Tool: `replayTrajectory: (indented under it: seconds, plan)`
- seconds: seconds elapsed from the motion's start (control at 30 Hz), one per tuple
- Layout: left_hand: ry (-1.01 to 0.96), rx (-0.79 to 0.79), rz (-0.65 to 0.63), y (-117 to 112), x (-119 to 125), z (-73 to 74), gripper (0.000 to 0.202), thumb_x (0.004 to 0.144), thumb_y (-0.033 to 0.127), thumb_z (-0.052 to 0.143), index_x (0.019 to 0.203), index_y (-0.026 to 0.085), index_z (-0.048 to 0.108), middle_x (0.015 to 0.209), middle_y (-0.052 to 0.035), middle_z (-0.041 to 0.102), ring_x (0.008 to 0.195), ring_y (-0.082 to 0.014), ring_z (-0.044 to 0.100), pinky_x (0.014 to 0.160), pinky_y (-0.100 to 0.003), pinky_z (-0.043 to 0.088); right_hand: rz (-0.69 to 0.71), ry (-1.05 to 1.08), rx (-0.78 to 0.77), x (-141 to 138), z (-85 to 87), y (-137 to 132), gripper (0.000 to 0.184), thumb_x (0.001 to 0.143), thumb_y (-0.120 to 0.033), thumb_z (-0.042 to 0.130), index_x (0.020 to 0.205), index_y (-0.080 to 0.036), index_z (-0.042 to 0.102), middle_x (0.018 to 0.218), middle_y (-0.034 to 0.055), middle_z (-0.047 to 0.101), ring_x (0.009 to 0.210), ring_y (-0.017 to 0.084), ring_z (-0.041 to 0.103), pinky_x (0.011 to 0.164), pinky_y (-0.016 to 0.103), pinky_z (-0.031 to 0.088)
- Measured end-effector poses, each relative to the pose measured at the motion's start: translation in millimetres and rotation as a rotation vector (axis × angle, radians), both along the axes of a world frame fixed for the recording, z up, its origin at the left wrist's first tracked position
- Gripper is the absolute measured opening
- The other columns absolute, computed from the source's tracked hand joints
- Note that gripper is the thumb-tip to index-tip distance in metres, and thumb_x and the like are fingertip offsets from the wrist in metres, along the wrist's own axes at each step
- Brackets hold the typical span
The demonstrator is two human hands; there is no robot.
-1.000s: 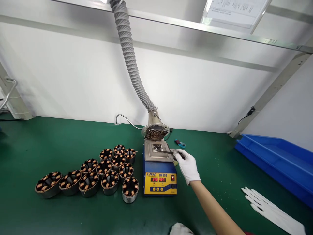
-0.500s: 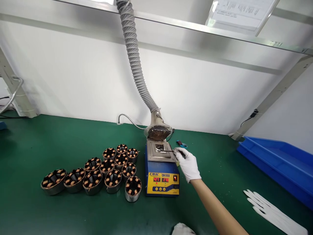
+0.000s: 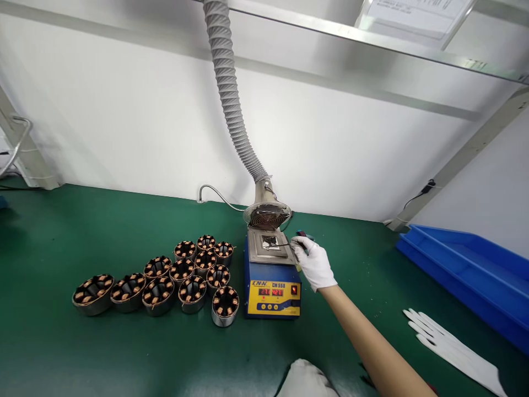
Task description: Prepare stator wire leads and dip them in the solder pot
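Note:
My right hand [image 3: 313, 263], in a white glove, is closed on a thin dark tool [image 3: 281, 245]. The tool's tip reaches over the square bath on top of the blue and yellow solder pot [image 3: 270, 281]. Red digits glow on the pot's front panel. A white gloved shape [image 3: 305, 381] at the bottom edge is probably my left hand; its fingers are hidden. Several round motor stators with copper windings [image 3: 185, 278] stand in a cluster left of the pot.
A grey ribbed fume hose [image 3: 230, 94] hangs down to a round hood [image 3: 266, 215] just behind the pot. A blue tray [image 3: 471, 270] lies at the right. A spare pair of white gloves [image 3: 450, 350] rests on the green mat [image 3: 103, 353].
My right hand has shifted slightly toward the back of the pot, carrying the tool's tip across the bath. The view has tilted, so the gloved shape at the bottom shows more.

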State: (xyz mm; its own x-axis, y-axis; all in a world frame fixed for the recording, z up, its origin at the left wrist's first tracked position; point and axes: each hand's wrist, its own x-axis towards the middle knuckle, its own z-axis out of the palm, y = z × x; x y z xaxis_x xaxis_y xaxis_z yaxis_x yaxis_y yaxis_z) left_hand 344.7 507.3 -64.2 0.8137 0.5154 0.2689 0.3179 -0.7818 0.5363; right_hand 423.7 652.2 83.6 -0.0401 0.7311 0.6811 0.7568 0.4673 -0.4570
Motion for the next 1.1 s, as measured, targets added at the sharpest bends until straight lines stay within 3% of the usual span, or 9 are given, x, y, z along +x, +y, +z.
replayTrajectory:
  seconds: [0.1, 0.17, 0.33, 0.47, 0.67, 0.9, 1.1]
  plan:
    - [0.063, 0.026, 0.044, 0, 11, -2.3, 0.031, 0.075, 0.053, 0.061, 0.077, 0.023, 0.068, 0.068, -0.0015, 0.071, 0.065, -0.0178, 0.064, 0.058, -0.03, 0.046, 0.032, -0.146, 0.091, 0, 2.0, -2, 0.019, 0.082, -0.025, 0.044, 0.081, -0.022, 0.063, 0.074, 0.0045, 0.068, 0.067, 0.019, 0.062, 0.064, 0.03, 0.05]
    - [0.086, 0.04, 0.078, -2, 13, 1.0, 0.027, 0.068, 0.051, 0.067, 0.076, 0.024, 0.071, 0.064, -0.0015, 0.072, 0.065, -0.0198, 0.066, 0.056, -0.03, 0.042, 0.04, -0.239, 0.167, 1, 3.3, -6, 0.019, 0.083, -0.024, 0.044, 0.083, -0.021, 0.062, 0.074, 0.0051, 0.066, 0.068, 0.019, 0.061, 0.065, 0.031, 0.049]
    - [0.106, 0.047, 0.08, -6, 6, 16.5, 0.02, 0.066, 0.042, 0.07, 0.075, 0.024, 0.072, 0.067, -0.0006, 0.074, 0.066, -0.0182, 0.067, 0.052, -0.028, 0.038, 0.02, -0.427, 0.357, 0, 2.5, -26, 0.018, 0.088, -0.018, 0.042, 0.09, -0.019, 0.06, 0.077, 0.0063, 0.064, 0.07, 0.02, 0.057, 0.069, 0.032, 0.045]
    - [0.116, 0.041, 0.06, -5, 1, 23.6, 0.021, 0.068, 0.041, 0.07, 0.074, 0.021, 0.073, 0.067, -0.0027, 0.074, 0.069, -0.0193, 0.068, 0.053, -0.029, 0.038, 0.023, -0.566, 0.44, -12, -8.0, -44, 0.02, 0.087, -0.009, 0.04, 0.093, -0.017, 0.058, 0.074, 0.0056, 0.062, 0.069, 0.019, 0.054, 0.069, 0.031, 0.043]
    - [0.096, 0.004, 0.016, -2, -2, 29.4, 0.02, 0.07, 0.038, 0.069, 0.082, 0.022, 0.072, 0.076, -0.0007, 0.075, 0.075, -0.0196, 0.069, 0.055, -0.031, 0.039, 0.068, -0.738, 0.458, -34, -32.2, -60, 0.03, 0.082, -0.002, 0.035, 0.094, -0.011, 0.061, 0.062, 0.0056, 0.057, 0.056, 0.019, 0.047, 0.054, 0.032, 0.036]
    - [0.09, -0.027, 0.037, -4, -3, 32.7, 0.022, 0.07, 0.039, 0.069, 0.087, 0.025, 0.072, 0.082, 0.0012, 0.075, 0.079, -0.0202, 0.069, 0.058, -0.031, 0.04, 0.048, -0.675, 0.463, -31, -42.3, -67, 0.032, 0.083, 0.0, 0.037, 0.098, -0.01, 0.063, 0.07, 0.0081, 0.061, 0.065, 0.02, 0.052, 0.062, 0.033, 0.043]
    - [0.103, -0.053, 0.043, -4, -1, 25.7, 0.02, 0.069, 0.037, 0.07, 0.079, 0.02, 0.073, 0.076, -0.004, 0.075, 0.077, -0.0213, 0.068, 0.063, -0.03, 0.043, -0.032, -0.405, 0.381, 2, -53.1, -67, 0.031, 0.084, -0.008, 0.045, 0.103, -0.021, 0.065, 0.08, 0.0062, 0.065, 0.078, 0.018, 0.059, 0.074, 0.032, 0.047]
